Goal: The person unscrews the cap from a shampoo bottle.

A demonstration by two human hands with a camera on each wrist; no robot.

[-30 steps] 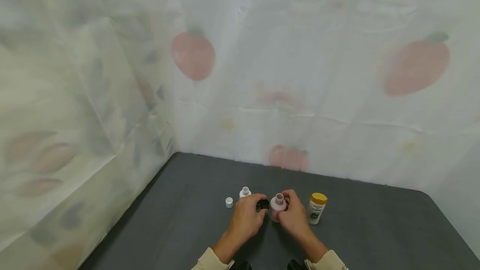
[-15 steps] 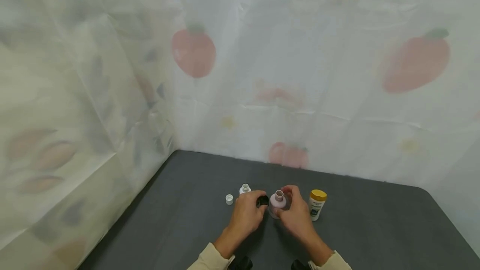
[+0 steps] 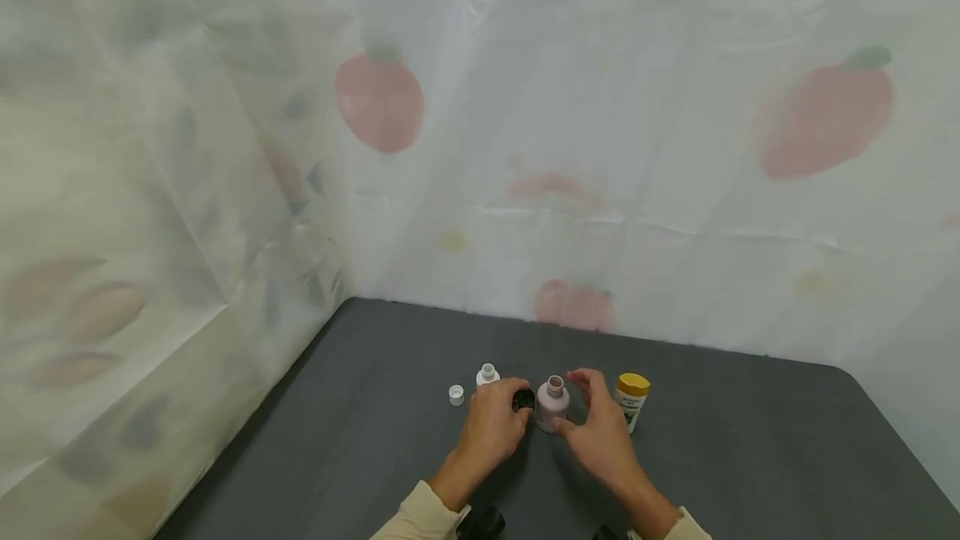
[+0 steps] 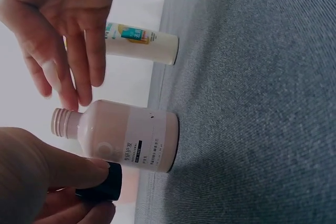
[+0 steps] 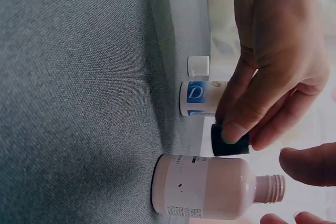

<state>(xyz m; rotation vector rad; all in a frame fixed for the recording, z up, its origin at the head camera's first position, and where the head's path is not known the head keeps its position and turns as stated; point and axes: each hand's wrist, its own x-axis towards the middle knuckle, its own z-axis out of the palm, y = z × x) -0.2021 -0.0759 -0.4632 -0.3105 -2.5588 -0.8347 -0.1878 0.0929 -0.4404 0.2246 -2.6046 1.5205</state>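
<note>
A pink bottle (image 3: 552, 408) without a lid stands upright on the grey table, its threaded neck bare. My left hand (image 3: 491, 419) pinches a black cap (image 5: 231, 141) between thumb and fingers, just left of the bottle and clear of its neck. On the bottle's other side is my right hand (image 3: 602, 433), its fingers spread and loosely extended. In the left wrist view those fingers (image 4: 81, 66) hang beside the pink bottle's neck, holding nothing. The right wrist view shows only the right thumb and some fingertips near the bottle's mouth.
A white bottle (image 3: 487, 373), also lidless, stands behind my left hand, with a small white cap (image 3: 456, 395) to its left. To the right of my right hand stands a white bottle with a yellow lid (image 3: 633, 386). A printed curtain (image 3: 675, 273) borders the grey table (image 3: 720, 440).
My right hand has let go of the pink bottle, its fingers opening and drawing back to the right. My left hand still holds the black cap in nearly the same place.
</note>
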